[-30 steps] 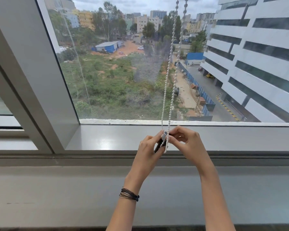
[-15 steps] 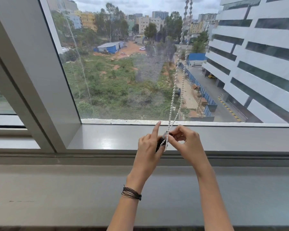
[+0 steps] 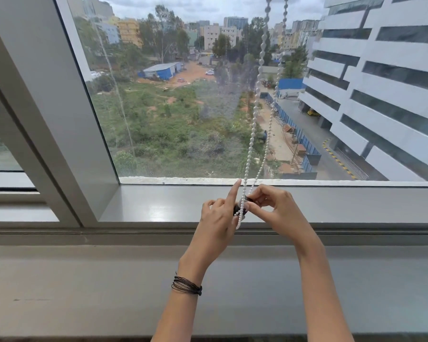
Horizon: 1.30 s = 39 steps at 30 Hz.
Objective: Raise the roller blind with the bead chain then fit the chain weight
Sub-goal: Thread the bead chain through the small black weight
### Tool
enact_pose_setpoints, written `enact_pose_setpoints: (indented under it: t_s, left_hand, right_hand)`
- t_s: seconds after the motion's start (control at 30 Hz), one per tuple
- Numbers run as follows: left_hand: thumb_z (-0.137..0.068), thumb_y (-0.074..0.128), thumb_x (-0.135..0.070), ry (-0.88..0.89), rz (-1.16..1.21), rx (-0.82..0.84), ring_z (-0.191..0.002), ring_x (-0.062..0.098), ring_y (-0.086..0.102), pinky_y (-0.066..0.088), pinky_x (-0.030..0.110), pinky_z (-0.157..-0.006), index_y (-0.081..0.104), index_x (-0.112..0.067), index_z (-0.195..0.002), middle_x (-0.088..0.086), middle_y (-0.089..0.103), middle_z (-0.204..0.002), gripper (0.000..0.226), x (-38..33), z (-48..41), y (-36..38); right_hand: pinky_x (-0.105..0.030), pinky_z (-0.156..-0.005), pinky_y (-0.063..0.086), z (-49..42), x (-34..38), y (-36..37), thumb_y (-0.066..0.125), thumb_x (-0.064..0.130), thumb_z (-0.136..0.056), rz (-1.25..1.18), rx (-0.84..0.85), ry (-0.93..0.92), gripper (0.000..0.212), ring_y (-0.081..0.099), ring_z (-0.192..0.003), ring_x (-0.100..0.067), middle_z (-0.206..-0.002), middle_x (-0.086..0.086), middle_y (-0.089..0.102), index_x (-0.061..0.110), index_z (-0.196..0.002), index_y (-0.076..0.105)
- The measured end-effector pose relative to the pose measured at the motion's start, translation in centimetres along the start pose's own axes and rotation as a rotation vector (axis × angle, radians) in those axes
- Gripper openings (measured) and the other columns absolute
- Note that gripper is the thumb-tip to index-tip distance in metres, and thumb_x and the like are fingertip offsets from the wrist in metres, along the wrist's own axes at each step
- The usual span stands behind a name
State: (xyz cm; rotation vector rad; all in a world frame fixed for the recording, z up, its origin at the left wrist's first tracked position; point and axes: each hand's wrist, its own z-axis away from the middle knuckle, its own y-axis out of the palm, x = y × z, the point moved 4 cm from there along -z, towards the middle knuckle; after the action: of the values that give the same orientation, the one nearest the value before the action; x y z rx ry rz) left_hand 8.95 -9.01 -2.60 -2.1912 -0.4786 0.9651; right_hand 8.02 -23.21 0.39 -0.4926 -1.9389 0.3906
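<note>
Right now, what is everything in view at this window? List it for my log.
bead chain: two strands, white, hanging before the glass down to the hands
chain weight: one, dark, between both hands, mostly hidden
window frame: one, grey, left of the glass
sill: one, grey, under the glass
ledge: one, grey, below the sill
bracelet: one, black cords, left wrist
left hand: holds chain weight, index finger raised
right hand: fingers pinch bead chain at the weight

A large window (image 3: pixel 183 107) in a grey frame (image 3: pixel 47 107) looks down on a green field (image 3: pixel 173 137), with a white building (image 3: pixel 386 77) at the right. Cloudy daylight falls on the wide grey sill (image 3: pixel 97 280).
</note>
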Motion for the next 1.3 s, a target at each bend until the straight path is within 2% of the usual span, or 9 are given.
enact_pose_setpoints:
  t_s: [0.17, 0.47, 0.63, 0.7, 0.8, 0.9, 1.07, 1.2, 1.3]
  left_hand:
    - [-0.09, 0.041, -0.011, 0.0, -0.01, 0.024, -0.093, 0.02, 0.054, 0.029, 0.034, -0.104, -0.007, -0.03, -0.143, -0.001, 0.063, -0.092, 0.074, 0.5, 0.2, 0.0]
    - [-0.093, 0.049, -0.012, -0.068, 0.102, 0.031, -0.097, 0.019, 0.051, 0.027, 0.029, -0.101, 0.0, -0.025, -0.147, -0.005, 0.066, -0.105, 0.074, 0.3, 0.2, -0.1]
    - [-0.089, 0.059, -0.02, -0.097, 0.249, 0.091, -0.087, 0.003, 0.055, 0.04, 0.036, -0.097, 0.007, -0.035, -0.147, -0.01, 0.069, -0.11, 0.078, 0.9, 0.2, 0.1]
    - [-0.09, 0.057, -0.022, -0.108, 0.276, 0.113, -0.08, 0.007, 0.056, 0.045, 0.038, -0.09, 0.009, -0.038, -0.145, -0.008, 0.069, -0.109, 0.075, 1.4, 0.3, 0.6]
    - [-0.09, 0.055, -0.021, -0.147, 0.291, 0.142, -0.08, 0.015, 0.061, 0.047, 0.046, -0.093, 0.013, -0.037, -0.145, -0.015, 0.067, -0.103, 0.071, 1.9, 0.7, 1.4]
    - [-0.088, 0.06, -0.016, -0.175, 0.262, 0.14, -0.083, 0.006, 0.062, 0.045, 0.039, -0.096, 0.018, -0.036, -0.144, -0.022, 0.064, -0.098, 0.072, 2.2, 1.1, 1.7]
    - [-0.088, 0.061, -0.012, -0.197, 0.341, 0.105, -0.098, 0.0, 0.062, 0.041, 0.008, -0.086, 0.042, -0.03, -0.134, -0.007, 0.07, -0.108, 0.054, 2.3, 1.5, 1.9]
    - [-0.09, 0.058, -0.011, -0.208, 0.407, 0.074, -0.102, 0.002, 0.062, 0.047, 0.026, -0.093, 0.056, -0.036, -0.119, -0.005, 0.07, -0.108, 0.038, 3.0, 2.2, 2.5]
    - [-0.092, 0.057, -0.017, -0.222, 0.417, 0.058, -0.103, 0.003, 0.062, 0.047, 0.028, -0.094, 0.057, -0.042, -0.113, -0.01, 0.069, -0.107, 0.033, 3.4, 2.8, 2.7]
  right_hand:
    - [-0.023, -0.067, 0.054, 0.1, 0.1, 0.6, 0.073, 0.011, -0.077, 0.004, 0.005, 0.007, 0.014, 0.061, -0.062, -0.003, -0.068, 0.006, 0.065, 0.004, -0.075, 0.061]
    - [-0.015, -0.061, 0.048, 0.3, -0.4, 1.1, 0.072, 0.012, -0.078, 0.048, -0.054, -0.013, 0.015, 0.061, -0.067, -0.017, -0.071, -0.002, 0.064, 0.004, -0.076, 0.059]
    - [-0.016, -0.062, 0.048, 0.9, -1.0, 1.5, 0.068, 0.014, -0.082, 0.037, -0.072, 0.006, 0.008, 0.06, -0.071, -0.01, -0.08, 0.002, 0.065, 0.008, -0.082, 0.063]
    - [-0.017, -0.064, 0.049, 1.2, -1.3, 2.0, 0.068, 0.013, -0.082, 0.033, -0.052, 0.01, 0.006, 0.06, -0.072, -0.009, -0.083, 0.002, 0.064, 0.009, -0.082, 0.063]
    - [-0.019, -0.066, 0.05, 1.6, -1.9, 2.7, 0.068, 0.011, -0.082, 0.07, 0.015, 0.024, 0.011, 0.059, -0.072, -0.008, -0.082, 0.005, 0.06, 0.017, -0.077, 0.06]
    - [-0.012, -0.064, 0.046, 2.1, -2.4, 3.2, 0.067, 0.011, -0.083, 0.075, 0.021, 0.036, 0.026, 0.058, -0.071, -0.008, -0.08, 0.007, 0.057, 0.03, -0.071, 0.054]
    - [-0.021, -0.064, 0.05, 2.8, -3.0, 3.5, 0.064, 0.01, -0.084, 0.037, -0.028, 0.071, 0.013, 0.06, -0.072, -0.014, -0.085, 0.001, 0.061, 0.018, -0.076, 0.059]
    - [-0.016, -0.067, 0.048, 3.4, -3.3, 3.6, 0.06, 0.01, -0.087, 0.007, -0.052, 0.091, 0.012, 0.062, -0.075, -0.01, -0.085, 0.003, 0.063, 0.019, -0.079, 0.062]
    - [-0.013, -0.068, 0.046, 3.9, -3.6, 3.7, 0.06, 0.008, -0.087, -0.024, -0.077, 0.11, 0.017, 0.062, -0.075, -0.008, -0.084, 0.007, 0.064, 0.023, -0.079, 0.062]
